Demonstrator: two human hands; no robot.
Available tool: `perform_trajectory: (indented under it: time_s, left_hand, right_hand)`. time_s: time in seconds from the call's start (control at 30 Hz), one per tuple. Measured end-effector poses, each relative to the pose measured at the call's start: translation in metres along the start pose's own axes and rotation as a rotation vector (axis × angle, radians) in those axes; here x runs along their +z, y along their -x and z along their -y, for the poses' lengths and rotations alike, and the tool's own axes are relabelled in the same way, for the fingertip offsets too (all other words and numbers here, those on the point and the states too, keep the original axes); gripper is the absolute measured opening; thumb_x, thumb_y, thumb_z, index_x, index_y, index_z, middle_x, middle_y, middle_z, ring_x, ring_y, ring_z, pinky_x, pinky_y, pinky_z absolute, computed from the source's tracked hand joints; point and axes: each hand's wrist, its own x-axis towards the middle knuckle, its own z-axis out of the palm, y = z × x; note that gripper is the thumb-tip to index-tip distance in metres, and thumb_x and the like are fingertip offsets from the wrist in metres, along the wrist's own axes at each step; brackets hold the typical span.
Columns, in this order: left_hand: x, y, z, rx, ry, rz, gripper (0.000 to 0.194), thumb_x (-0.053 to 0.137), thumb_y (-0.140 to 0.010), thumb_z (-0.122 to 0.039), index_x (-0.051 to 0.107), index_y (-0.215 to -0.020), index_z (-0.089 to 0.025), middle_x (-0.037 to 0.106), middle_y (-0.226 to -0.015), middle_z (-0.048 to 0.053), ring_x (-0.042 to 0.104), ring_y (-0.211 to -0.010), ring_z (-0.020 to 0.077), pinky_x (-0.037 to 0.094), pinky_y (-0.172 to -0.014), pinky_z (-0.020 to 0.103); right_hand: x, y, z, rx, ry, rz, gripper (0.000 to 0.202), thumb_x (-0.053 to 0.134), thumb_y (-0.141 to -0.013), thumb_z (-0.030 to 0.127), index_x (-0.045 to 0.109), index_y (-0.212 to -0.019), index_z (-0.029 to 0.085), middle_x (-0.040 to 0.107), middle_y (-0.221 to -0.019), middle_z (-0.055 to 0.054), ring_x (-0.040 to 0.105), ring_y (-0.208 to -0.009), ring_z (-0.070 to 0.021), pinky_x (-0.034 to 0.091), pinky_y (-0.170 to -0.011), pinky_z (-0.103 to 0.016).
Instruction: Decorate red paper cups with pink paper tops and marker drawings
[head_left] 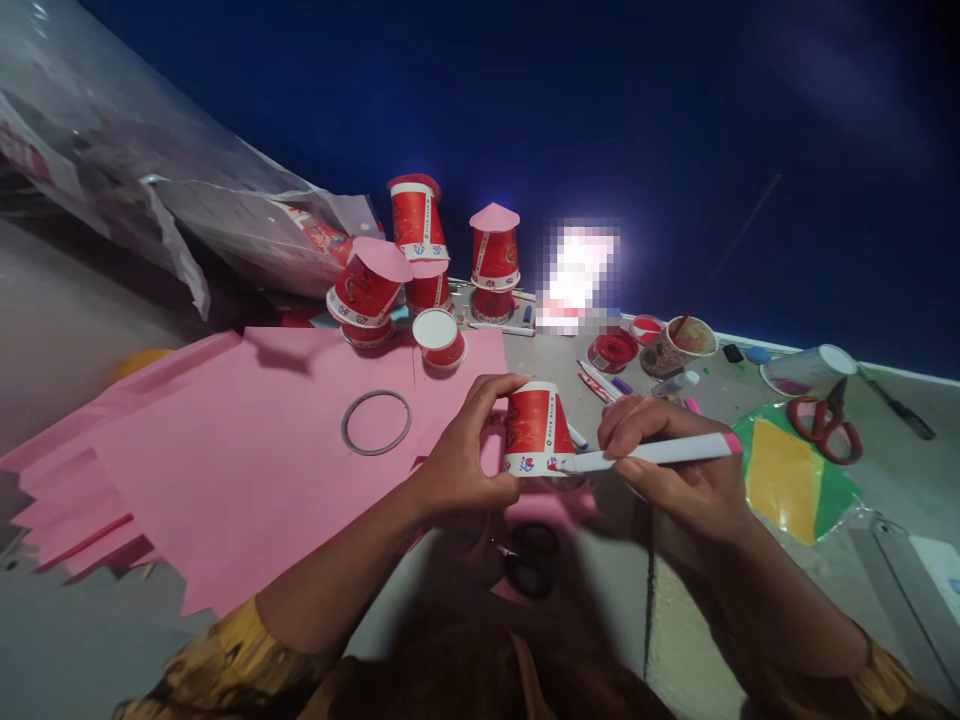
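Observation:
Upside down in my left hand (469,440) is a red paper cup (529,425), gripped between thumb and fingers. Small blue and red drawn marks run along the white band at its lower rim. My right hand (675,460) is closed around a white marker pen (660,453) with a pink end. The pen's tip meets, or comes very near, that white band. Just left of the cup lies a large pink paper sheet (247,440) with a grey ring (376,422) on it. Dark-handled scissors (529,560) lie in shadow below the cup.
Several decorated red cups with pink paper tops (495,245) stand stacked at the back, near a single red cup (440,340). Rightward are a red paint jar (613,350), a used cup (679,347), a white cup (810,370), red-handled scissors (825,420) and a yellow-green packet (787,480).

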Motion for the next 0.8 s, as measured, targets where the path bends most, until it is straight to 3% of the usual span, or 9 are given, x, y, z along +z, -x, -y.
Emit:
perform_trajectory:
  time_s: [0.43, 0.8]
  left_hand:
    - [0.0004, -0.0013, 0.0027, 0.024, 0.029, 0.014, 0.087, 0.076, -0.063, -0.008, 0.052, -0.143, -0.031, 0.046, -0.153, 0.008, 0.052, -0.141, 0.0356, 0.049, -0.118, 0.055]
    - [0.0020, -0.0004, 0.0048, 0.027, 0.002, 0.003, 0.091, 0.077, -0.062, -0.006, 0.052, -0.145, -0.033, 0.047, -0.155, 0.008, 0.054, -0.141, 0.0356, 0.051, -0.118, 0.056]
  right_hand:
    - [0.0013, -0.0012, 0.0023, -0.001, 0.014, -0.020, 0.008, 0.073, -0.093, 0.027, 0.074, -0.087, 0.023, 0.072, -0.074, -0.004, 0.066, -0.067, -0.0196, 0.053, -0.064, -0.034]
    - [0.0047, -0.0015, 0.0012, -0.081, 0.096, -0.047, 0.009, 0.072, -0.091, 0.015, 0.074, -0.085, 0.022, 0.074, -0.068, -0.004, 0.068, -0.059, -0.0201, 0.054, -0.058, -0.034]
